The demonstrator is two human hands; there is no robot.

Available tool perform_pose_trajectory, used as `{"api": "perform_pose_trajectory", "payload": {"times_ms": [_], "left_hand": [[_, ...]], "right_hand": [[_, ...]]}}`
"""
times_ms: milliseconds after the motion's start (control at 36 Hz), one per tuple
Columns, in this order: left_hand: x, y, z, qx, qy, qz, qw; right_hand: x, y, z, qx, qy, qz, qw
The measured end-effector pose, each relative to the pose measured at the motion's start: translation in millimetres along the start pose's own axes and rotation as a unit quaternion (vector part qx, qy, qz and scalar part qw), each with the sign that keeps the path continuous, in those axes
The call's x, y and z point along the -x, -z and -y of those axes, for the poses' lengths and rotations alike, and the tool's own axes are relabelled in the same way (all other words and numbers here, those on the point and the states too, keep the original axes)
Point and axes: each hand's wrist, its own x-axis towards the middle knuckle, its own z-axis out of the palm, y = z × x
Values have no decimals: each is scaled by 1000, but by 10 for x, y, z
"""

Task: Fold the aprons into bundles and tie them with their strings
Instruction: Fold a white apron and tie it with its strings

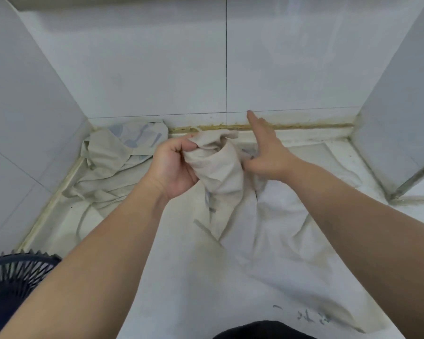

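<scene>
A beige apron (pixel 220 167) is bunched into a loose roll above the white counter, and its lower part trails down onto the surface. My left hand (pixel 174 165) grips the roll's left end, fingers curled round the cloth. My right hand (pixel 264 148) lies against the roll's right side with its fingers held straight and pointing toward the back wall. A second beige apron (pixel 113 162) with a pale blue print lies crumpled in the back left corner, and its string (pixel 82 220) runs forward over the counter.
White tiled walls close the counter (pixel 181 265) at the back and both sides. A white cloth (pixel 291 223) lies spread under the apron on the right. A dark fan grille (pixel 15 272) sits at the lower left edge.
</scene>
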Motion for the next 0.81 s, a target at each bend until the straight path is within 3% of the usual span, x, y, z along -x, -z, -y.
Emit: {"api": "perform_pose_trajectory", "payload": {"times_ms": [111, 167, 222, 306, 361, 472, 611, 722, 806], "left_hand": [[78, -130, 27, -13, 16, 1, 1000], [82, -168, 45, -29, 20, -23, 999], [49, -133, 69, -54, -11, -69, 996], [35, -19, 129, -128, -35, -93, 987], [113, 24, 205, -203, -17, -81, 976], [255, -22, 440, -313, 35, -26, 949], [256, -88, 625, -503, -14, -89, 860], [187, 3, 684, -442, -70, -209, 870], [205, 16, 681, -391, -90, -275, 874]], "right_hand": [[110, 11, 95, 38, -31, 132, 990], [166, -44, 88, 101, -11, 143, 984], [204, -77, 52, 121, 9, 112, 986], [284, -35, -26, 63, 10, -15, 998], [337, 16, -103, 30, -1, -81, 996], [420, 78, -180, 57, -24, -132, 989], [657, 102, -232, 102, -46, -139, 984], [901, 142, -366, 94, -109, -132, 981], [1130, 182, -482, 105, -182, -73, 975]]}}
